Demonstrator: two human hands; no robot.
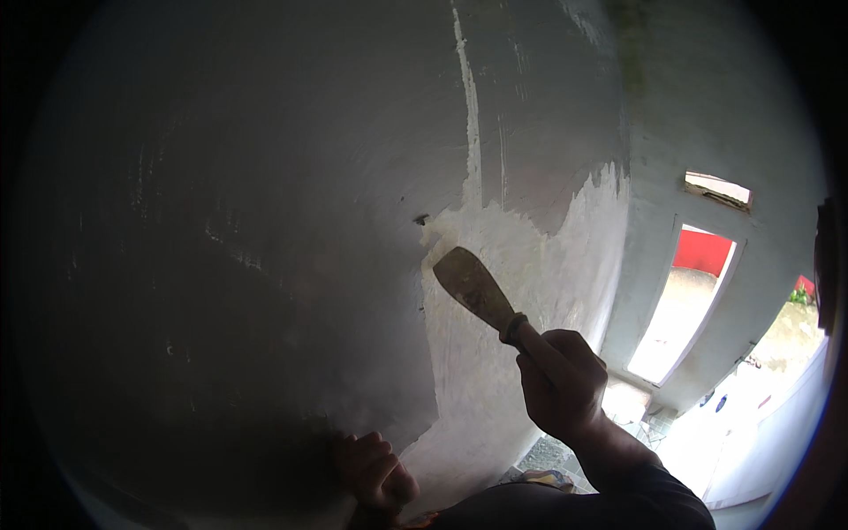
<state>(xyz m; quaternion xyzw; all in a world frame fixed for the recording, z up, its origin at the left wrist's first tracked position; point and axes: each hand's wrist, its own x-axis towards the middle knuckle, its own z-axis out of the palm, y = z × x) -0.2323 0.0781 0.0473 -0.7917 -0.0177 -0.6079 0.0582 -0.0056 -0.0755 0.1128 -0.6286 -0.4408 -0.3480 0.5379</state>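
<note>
In my right hand (pixel 565 380) is a scraper (pixel 475 287), with the fingers wrapped round its handle. Its wide, stained metal blade points up and to the left over the wall. The blade tip is at the ragged border between the dark grey coating (pixel 309 265) and a pale bare patch (pixel 503 256). Whether it touches the wall I cannot tell. Low in the picture, my left hand (pixel 375 473) is closed with curled fingers near the grey coating's lower edge. Shadow hides whatever it may hold.
A small dark hole (pixel 420 220) marks the wall beside the blade. A pale strip (pixel 471 115) runs up from the bare patch. To the right, a side wall (pixel 707 97) has a tall narrow window (pixel 680 305) and a small opening (pixel 718 188). Bright light comes from the lower right.
</note>
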